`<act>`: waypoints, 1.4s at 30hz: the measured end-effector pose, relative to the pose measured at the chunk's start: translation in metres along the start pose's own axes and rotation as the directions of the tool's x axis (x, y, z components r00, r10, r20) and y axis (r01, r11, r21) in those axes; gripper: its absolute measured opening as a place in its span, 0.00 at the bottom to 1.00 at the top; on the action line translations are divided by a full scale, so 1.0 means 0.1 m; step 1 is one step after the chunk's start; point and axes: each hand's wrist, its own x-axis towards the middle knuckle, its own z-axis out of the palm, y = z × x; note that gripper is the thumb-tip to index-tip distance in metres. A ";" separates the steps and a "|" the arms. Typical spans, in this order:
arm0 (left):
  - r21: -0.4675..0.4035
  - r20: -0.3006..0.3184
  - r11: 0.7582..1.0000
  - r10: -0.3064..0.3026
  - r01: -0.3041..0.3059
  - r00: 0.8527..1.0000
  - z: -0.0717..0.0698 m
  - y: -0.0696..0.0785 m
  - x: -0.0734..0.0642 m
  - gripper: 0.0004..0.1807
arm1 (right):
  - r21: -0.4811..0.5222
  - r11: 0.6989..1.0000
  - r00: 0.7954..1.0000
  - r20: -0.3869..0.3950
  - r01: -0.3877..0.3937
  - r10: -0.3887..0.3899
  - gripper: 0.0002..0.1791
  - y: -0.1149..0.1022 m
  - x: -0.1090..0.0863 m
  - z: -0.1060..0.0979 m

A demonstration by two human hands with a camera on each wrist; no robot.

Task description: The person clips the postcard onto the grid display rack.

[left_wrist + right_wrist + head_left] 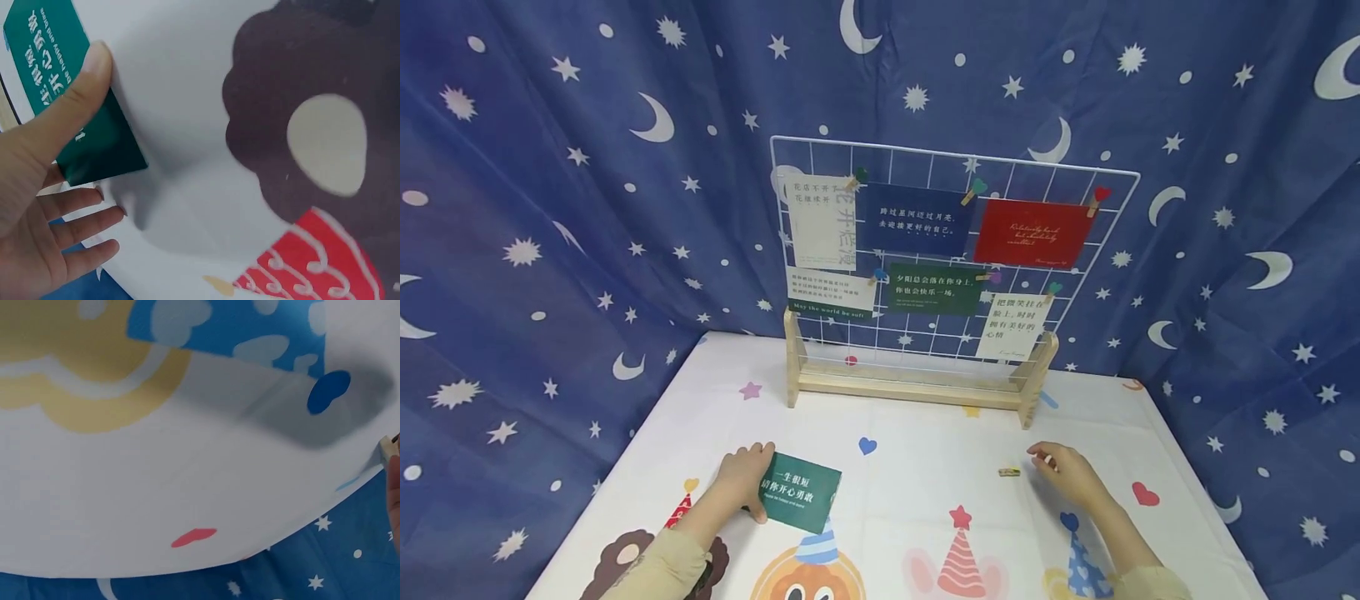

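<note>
My left hand (747, 475) pinches a dark green card (802, 493) with white lettering, over the left part of the table. In the left wrist view the thumb lies across the card's printed face (112, 140), while the other fingers (87, 259) spread below. A small clothespin (1009, 472) lies on the tablecloth at the right. Just to its right hovers my right hand (1066, 473), fingers loosely bent, apart from the clothespin and holding nothing visible. Only a sliver of that hand (394, 500) enters the right wrist view, at its right edge.
A white wire grid (925, 152) on a wooden stand (910, 392) rises at the table's back. Several cards hang there on heart-topped clips, among them a blue card (917, 221) and a red card (1033, 235). A starry blue curtain (587, 250) surrounds the printed tablecloth (910, 475).
</note>
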 end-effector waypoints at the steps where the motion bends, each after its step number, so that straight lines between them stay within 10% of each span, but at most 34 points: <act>1: -0.007 -0.013 1.000 0.011 -0.011 1.000 0.01 0.03 -0.01 0.59 | -0.004 1.000 1.000 -0.002 -0.013 0.013 0.08 0.00 0.00 0.01; 13: 0.103 -0.065 0.984 0.150 -0.143 0.987 0.05 0.28 0.01 0.60 | 0.030 0.990 0.982 -0.125 -0.136 0.138 0.09 -0.07 0.02 0.07; 29: -0.343 -0.007 0.938 0.046 -0.045 0.999 0.07 -0.17 -0.07 0.48 | 0.097 0.974 0.976 -0.058 -0.206 0.212 0.08 -0.10 0.05 0.12; 33: -0.519 -0.009 0.852 0.072 -0.066 0.997 0.07 -0.23 -0.09 0.40 | 0.129 0.966 0.972 -0.045 -0.223 0.231 0.09 -0.10 0.03 0.16; 39: -0.756 -0.019 0.646 0.131 -0.100 0.991 0.08 -0.28 -0.10 0.42 | 0.164 0.957 0.967 -0.045 -0.240 0.250 0.08 -0.11 0.01 0.18; 42: -0.794 -0.001 0.605 0.092 -0.057 0.996 0.10 -0.28 -0.09 0.41 | 0.190 0.950 0.964 -0.047 -0.247 0.260 0.08 -0.13 0.02 0.19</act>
